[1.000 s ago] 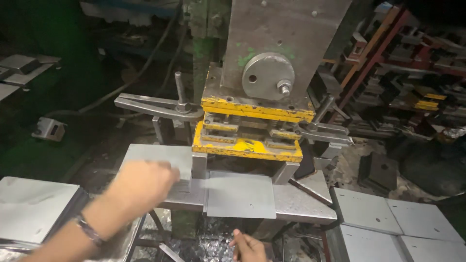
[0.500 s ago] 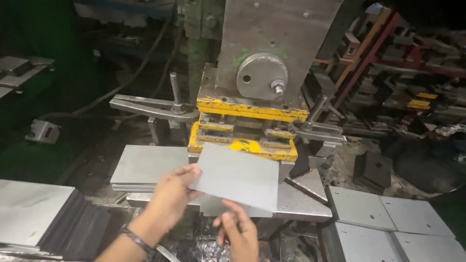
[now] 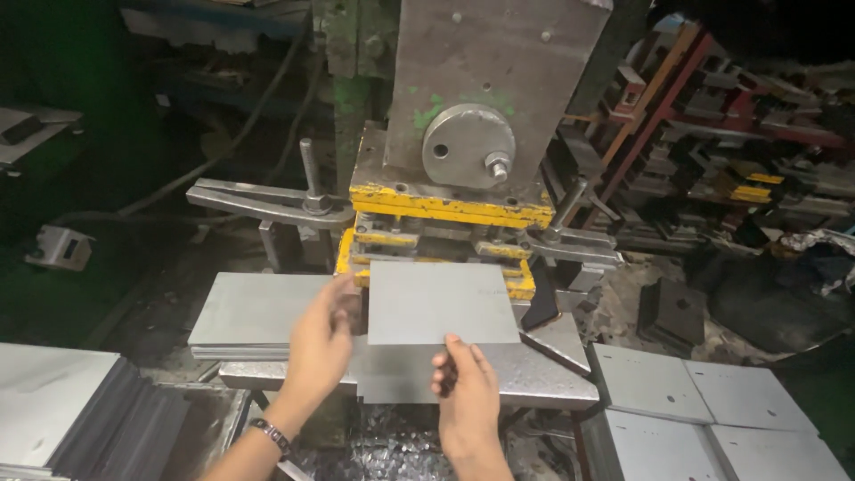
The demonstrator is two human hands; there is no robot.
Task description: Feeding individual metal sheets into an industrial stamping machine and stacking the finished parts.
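A flat grey metal sheet (image 3: pixel 441 303) is held level in front of the yellow die (image 3: pixel 445 233) of a grey press. My left hand (image 3: pixel 321 343) grips its left edge. My right hand (image 3: pixel 465 392) holds its near edge from below, thumb on top. The sheet sits just above the press table (image 3: pixel 534 374), with its far edge close to the die opening. Another grey plate lies on the table under it.
A stack of grey sheets (image 3: pixel 254 312) lies left of the die. More sheets are piled at the lower left (image 3: pixel 53 410) and lower right (image 3: pixel 704 401). A clamp arm (image 3: pixel 267 200) reaches in from the left. Racks of metal parts (image 3: pixel 739 160) stand at right.
My left hand took a sheet from the left stack. Both hands carried it right and forward, and it is now level in front of the die.
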